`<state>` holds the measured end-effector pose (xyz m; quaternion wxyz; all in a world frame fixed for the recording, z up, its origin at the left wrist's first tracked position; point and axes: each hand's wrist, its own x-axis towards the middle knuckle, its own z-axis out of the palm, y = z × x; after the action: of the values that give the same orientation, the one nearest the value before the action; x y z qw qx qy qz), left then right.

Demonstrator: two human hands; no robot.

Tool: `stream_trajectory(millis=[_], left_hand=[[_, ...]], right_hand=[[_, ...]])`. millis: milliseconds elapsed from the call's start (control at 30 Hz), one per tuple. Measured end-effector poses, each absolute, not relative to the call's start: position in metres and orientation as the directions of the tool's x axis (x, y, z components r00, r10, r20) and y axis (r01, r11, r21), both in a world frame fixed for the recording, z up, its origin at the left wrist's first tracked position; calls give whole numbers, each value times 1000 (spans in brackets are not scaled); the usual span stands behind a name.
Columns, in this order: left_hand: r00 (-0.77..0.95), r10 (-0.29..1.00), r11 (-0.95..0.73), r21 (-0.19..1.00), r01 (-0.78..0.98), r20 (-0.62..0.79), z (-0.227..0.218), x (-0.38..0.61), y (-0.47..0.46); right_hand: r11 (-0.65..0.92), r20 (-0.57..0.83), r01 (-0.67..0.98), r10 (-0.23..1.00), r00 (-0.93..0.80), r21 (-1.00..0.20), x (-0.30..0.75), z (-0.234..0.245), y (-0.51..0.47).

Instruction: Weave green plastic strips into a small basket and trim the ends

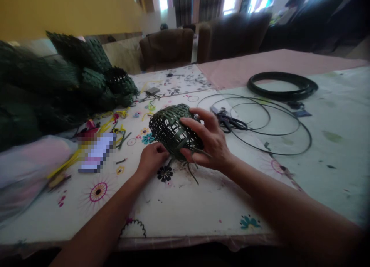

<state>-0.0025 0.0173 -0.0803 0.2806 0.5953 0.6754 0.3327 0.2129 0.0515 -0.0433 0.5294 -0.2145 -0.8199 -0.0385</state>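
Note:
A small dark green woven basket [173, 124] lies tilted on its side above the flowered tablecloth [185, 213]. Its open weave shows gaps, and loose strip ends stick out at its lower right edge. My right hand [209, 140] grips the basket from the right, fingers over the top side and thumb below at the edge. At the basket's lower left, my left hand [153, 157] is closed with its fingertips pinched together against the bottom; what lies between them is hidden.
Scissors [231, 122] lie right of the basket beside loops of thin green strip [310, 143]. Behind is a thick dark coil [251, 86]. A phone [98, 153], yellow strips [68, 163] and a plastic bag [26, 170] lie left, below piled green woven pieces [78, 70]. Chairs [167, 47] stand beyond.

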Motion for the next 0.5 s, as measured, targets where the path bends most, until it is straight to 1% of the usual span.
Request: stream_trajectory(millis=[167,233,267,300,333,400,467,500], left_hand=[[-106,988,-15,763,647,109,-85,-6,13],[-92,978,-76,732,678,187,-85,-5,9],[-78,967,-115,690,715,242,-85,-4,6],[-53,952,-156,624,765,303,-85,-2,4],[-16,932,-194,534,823,363,-86,-1,2],[79,886,-239,305,922,456,-87,1,-1],[174,842,-253,91,963,510,-88,2,-3],[218,820,-261,7,965,529,-89,1,-3]], right_hand=[[896,881,407,329,-342,-177,213,-43,51],[894,879,407,338,-336,-189,213,-44,52],[893,879,406,343,-332,-195,213,-44,52],[892,879,405,347,-327,-202,213,-44,53],[891,879,404,351,-323,-208,213,-44,54],[888,878,405,360,-316,-218,214,-45,55],[881,875,415,372,-311,-227,214,-46,56],[877,871,421,380,-311,-232,214,-46,56]])
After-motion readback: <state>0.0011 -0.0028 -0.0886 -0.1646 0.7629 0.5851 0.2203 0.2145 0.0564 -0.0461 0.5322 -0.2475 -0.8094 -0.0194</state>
